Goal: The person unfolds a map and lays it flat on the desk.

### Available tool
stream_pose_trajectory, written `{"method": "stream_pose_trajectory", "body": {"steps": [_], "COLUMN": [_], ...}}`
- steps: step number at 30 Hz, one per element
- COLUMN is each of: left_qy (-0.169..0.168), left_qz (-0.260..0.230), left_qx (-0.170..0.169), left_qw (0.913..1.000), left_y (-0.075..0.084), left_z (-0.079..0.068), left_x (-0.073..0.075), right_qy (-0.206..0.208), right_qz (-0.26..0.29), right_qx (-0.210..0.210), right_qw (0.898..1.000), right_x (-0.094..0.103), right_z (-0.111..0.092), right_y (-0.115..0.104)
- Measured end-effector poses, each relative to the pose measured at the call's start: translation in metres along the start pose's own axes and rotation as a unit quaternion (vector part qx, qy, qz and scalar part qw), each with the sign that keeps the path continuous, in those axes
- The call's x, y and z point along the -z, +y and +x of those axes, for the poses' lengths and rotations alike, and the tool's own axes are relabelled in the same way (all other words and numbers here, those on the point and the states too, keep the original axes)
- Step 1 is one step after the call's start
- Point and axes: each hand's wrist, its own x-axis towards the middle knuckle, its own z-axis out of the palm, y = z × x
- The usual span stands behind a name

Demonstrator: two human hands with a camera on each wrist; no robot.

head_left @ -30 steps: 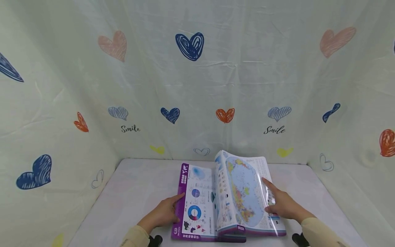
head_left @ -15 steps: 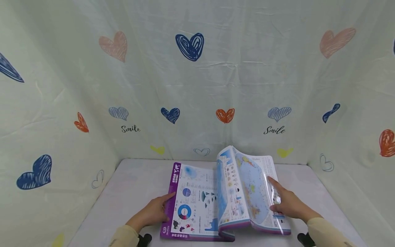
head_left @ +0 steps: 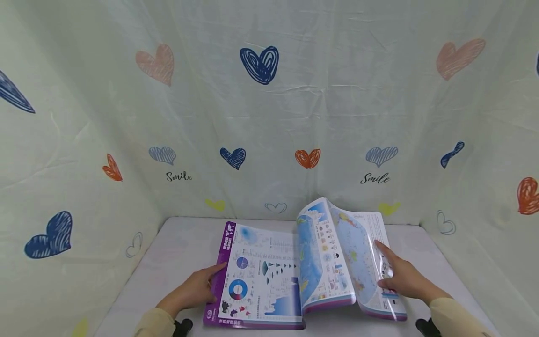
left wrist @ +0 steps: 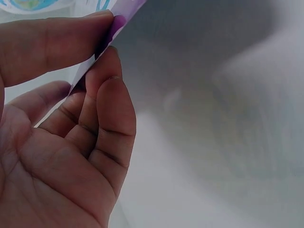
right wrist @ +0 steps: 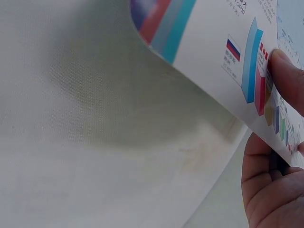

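A folded world map [head_left: 275,245] with glossy printed panels lies partly spread across the table, its middle fold standing up. My left hand [head_left: 191,290] pinches the purple left edge. In the left wrist view, that hand's thumb lies on one side of the thin purple edge [left wrist: 124,14] and its curled fingers on the other. At the right edge, beside the blue map panel [head_left: 355,262], my right hand [head_left: 406,278] pinches the sheet. The right wrist view has its thumb on the panel with flags and coloured bars [right wrist: 232,71], fingers underneath.
The map rests over a white table [head_left: 181,243]. A pale curtain [head_left: 269,117] printed with hearts and "Smile" encloses the back and both sides. Dark straps [head_left: 183,326] show at the wrists below the cuffs.
Both hands have moved apart, the left hand farther. The left panel has slid left, and the middle fold has opened wider, baring more of the inner panels.
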Motion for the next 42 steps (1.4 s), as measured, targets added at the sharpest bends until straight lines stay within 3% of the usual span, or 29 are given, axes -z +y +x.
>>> {"method": "stream_pose_trajectory", "body": {"steps": [13, 27, 42], "left_qy": [0.018, 0.023, 0.018], "left_qz": [0.014, 0.022, 0.052], "left_qx": [0.014, 0.035, 0.043], "left_qw": [0.9996, 0.9989, 0.9975], "left_y": [-0.019, -0.030, -0.043], "left_z": [-0.013, -0.021, -0.020], "left_x": [0.020, 0.037, 0.048], "right_qy": [-0.002, -0.002, -0.011], "right_qz": [-0.033, -0.063, -0.063], "right_qx": [-0.027, -0.019, -0.032], "right_qw": [0.999, 0.998, 0.997], "right_x": [0.008, 0.011, 0.011], "right_z": [-0.003, -0.008, -0.014], "right_y": [0.021, 0.038, 0.051]}}
